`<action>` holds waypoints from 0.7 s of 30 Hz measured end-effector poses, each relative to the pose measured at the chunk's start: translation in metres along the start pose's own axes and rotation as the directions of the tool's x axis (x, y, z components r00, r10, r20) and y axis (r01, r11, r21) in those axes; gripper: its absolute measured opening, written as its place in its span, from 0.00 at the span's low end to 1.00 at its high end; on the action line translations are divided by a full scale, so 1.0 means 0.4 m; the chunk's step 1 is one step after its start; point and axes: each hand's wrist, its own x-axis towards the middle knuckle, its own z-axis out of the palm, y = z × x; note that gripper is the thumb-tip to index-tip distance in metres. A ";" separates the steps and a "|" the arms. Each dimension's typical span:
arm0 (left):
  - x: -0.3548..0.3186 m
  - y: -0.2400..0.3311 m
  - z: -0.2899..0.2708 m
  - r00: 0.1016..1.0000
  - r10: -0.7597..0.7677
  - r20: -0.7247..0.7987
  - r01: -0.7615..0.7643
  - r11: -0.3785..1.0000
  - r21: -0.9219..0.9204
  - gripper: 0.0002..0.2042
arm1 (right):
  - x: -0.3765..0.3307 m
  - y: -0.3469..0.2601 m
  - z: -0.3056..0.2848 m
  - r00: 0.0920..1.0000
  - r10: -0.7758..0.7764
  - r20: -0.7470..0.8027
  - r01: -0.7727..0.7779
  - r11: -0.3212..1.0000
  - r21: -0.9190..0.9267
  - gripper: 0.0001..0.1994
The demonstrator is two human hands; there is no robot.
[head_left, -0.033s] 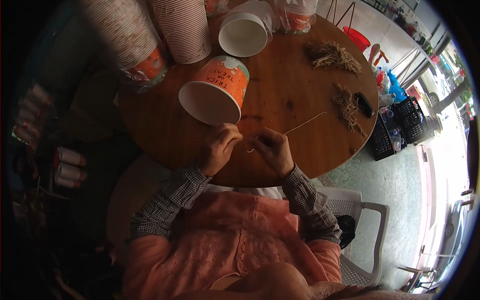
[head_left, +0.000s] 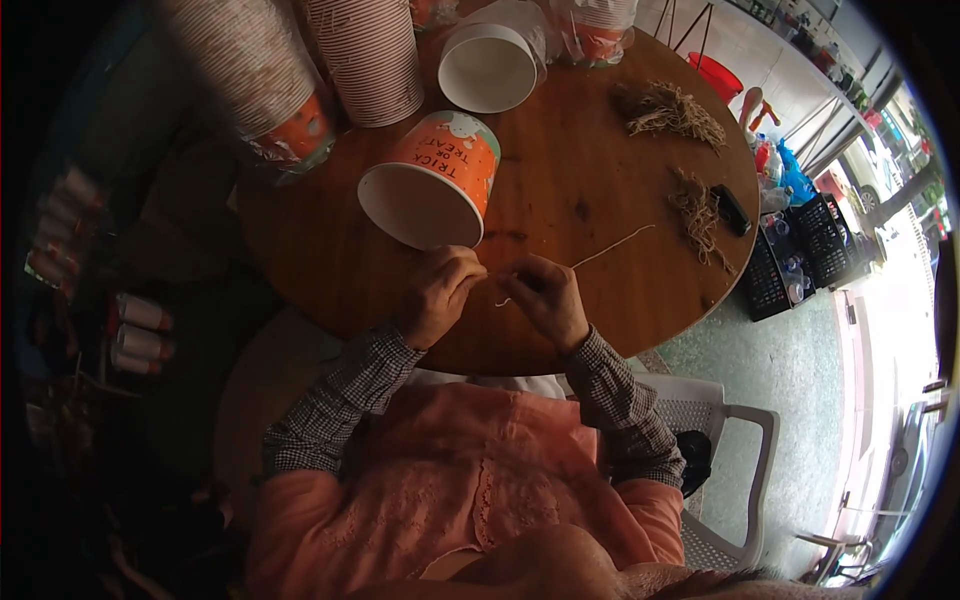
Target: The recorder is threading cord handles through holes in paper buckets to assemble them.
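Observation:
Close together above the near side of the round wooden table, both my hands are closed in a pinch. My right hand (head_left: 548,303) grips a piece of pale twine (head_left: 615,245); one length runs out to the right across the wood, and a short end hangs below the fingers. My left hand (head_left: 438,298) has thumb and fingers pressed together, and whatever lies between them is too small to make out. Just beyond the left hand, an orange printed paper bucket (head_left: 470,168) lies tipped, its white open mouth toward me.
Tall stacks of paper buckets (head_left: 365,65) stand at the far left, near another white bucket (head_left: 487,75) in clear plastic. Bundles of twine (head_left: 680,115) and a small black object (head_left: 730,210) lie on the right of the table (head_left: 560,170). A grey chair (head_left: 755,470) stands at right.

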 end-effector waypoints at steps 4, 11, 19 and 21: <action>-0.001 -0.052 0.036 0.982 -0.157 -0.102 0.154 0.987 -0.035 0.10 | 0.080 -0.023 -0.084 0.896 -0.355 -0.266 0.290 0.923 -0.252 0.03; -0.047 -0.169 0.074 0.926 -0.377 -0.007 0.356 0.870 0.341 0.12 | 0.152 -0.090 -0.055 0.751 -0.627 -0.207 0.412 0.690 -0.595 0.02; -0.072 0.073 -0.135 0.826 -0.562 0.039 0.506 0.711 -0.488 0.11 | -0.015 -0.014 0.196 0.951 -0.173 -0.257 0.262 0.893 0.366 0.02; -0.093 0.113 -0.170 0.812 -0.581 0.051 0.516 0.676 -0.525 0.11 | -0.042 -0.037 0.217 0.956 -0.188 -0.224 0.262 0.889 0.375 0.02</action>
